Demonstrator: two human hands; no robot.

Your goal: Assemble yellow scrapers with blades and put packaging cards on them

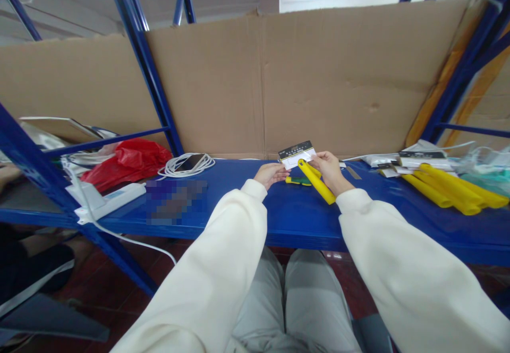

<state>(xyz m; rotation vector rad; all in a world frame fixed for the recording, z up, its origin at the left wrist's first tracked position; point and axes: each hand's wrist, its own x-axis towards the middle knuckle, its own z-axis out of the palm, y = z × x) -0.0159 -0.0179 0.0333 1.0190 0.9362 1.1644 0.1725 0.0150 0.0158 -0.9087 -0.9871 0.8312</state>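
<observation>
A black-and-white printed card (295, 158) is held up over the blue shelf top. My left hand (271, 175) pinches its lower left corner. At the card's right edge, the fingers of my right hand (330, 169) are closed on it. A yellow rolled tube (321, 187) slants beside my right palm, its upper end overlapping the card; whether that hand also grips it, I cannot tell. Behind the tube, a green and yellow tool (298, 181) lies on the shelf, partly covered.
Several yellow tubes (458, 189) lie at right, beside stacked printed cards (424, 161) and clear plastic bags (488, 164). Leftward are a coiled white cable (185, 166) on a dark phone-like object, a white power strip (119, 201) and a red bag (129, 163). Cardboard (319, 82) walls the back.
</observation>
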